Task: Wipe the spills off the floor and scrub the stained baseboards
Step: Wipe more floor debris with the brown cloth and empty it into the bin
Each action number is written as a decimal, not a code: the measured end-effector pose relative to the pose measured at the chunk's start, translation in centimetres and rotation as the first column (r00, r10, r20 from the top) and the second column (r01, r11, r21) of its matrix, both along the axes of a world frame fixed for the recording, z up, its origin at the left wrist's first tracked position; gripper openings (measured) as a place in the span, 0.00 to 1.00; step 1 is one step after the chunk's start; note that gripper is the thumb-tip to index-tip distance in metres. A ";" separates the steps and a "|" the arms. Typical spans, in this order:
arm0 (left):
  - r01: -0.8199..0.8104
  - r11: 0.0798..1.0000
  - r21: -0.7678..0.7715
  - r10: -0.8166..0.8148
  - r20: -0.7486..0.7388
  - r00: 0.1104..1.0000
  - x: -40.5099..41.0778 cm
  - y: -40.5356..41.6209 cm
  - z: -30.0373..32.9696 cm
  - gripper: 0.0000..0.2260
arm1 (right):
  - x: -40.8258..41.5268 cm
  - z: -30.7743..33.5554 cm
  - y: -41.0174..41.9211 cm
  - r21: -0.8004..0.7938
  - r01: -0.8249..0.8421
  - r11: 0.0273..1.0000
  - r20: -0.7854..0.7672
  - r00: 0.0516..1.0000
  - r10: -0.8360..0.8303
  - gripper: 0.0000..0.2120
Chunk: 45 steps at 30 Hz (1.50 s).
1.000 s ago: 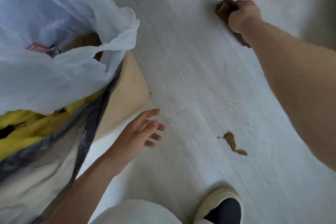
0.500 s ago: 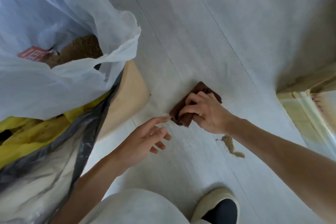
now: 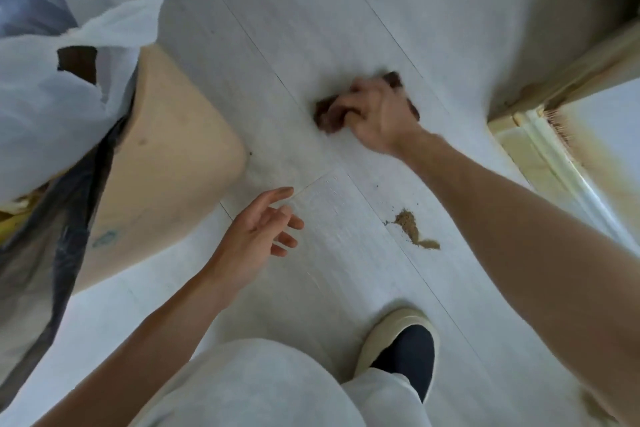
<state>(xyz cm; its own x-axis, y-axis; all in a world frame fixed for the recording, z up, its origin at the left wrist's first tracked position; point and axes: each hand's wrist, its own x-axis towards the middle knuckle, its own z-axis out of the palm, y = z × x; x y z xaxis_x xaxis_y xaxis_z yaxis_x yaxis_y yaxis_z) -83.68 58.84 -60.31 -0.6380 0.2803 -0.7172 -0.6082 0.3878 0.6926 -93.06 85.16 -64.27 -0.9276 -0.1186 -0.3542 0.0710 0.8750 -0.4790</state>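
Wiping well here means keeping the brown cloth [image 3: 327, 114] flat under the right hand [image 3: 377, 114], whose fingers curl round it on the pale plank floor [image 3: 277, 28], then drawing it toward the brown spill [image 3: 412, 227] lying near the shoe [image 3: 398, 347] so the crumbs gather rather than scatter; the left hand [image 3: 256, 236] hovers with fingers loosely spread, holding nothing. A tan bin [image 3: 166, 163] lined with a white bag [image 3: 52, 97] stands at left, a stained baseboard [image 3: 554, 80] at right

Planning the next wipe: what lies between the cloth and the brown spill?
In the head view, only bare floor separates the cloth from the spill.
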 end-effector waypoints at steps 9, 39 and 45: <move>0.155 0.988 0.021 -0.155 0.020 0.988 0.9 0.9 -0.6 0.13 | 17.1 0.4 3.7 -0.108 -0.050 0.993 0.070 0.996 0.057 0.19; 0.379 0.925 0.005 -0.379 0.035 0.925 2.3 1.8 -1.6 0.13 | 26.0 0.5 3.8 0.001 0.940 0.341 0.103 0.339 -0.935 0.18; 0.364 0.931 0.028 -0.364 0.016 0.931 2.7 1.3 -1.4 0.12 | 21.6 0.6 0.3 -0.142 0.853 0.502 0.133 0.519 -0.844 0.17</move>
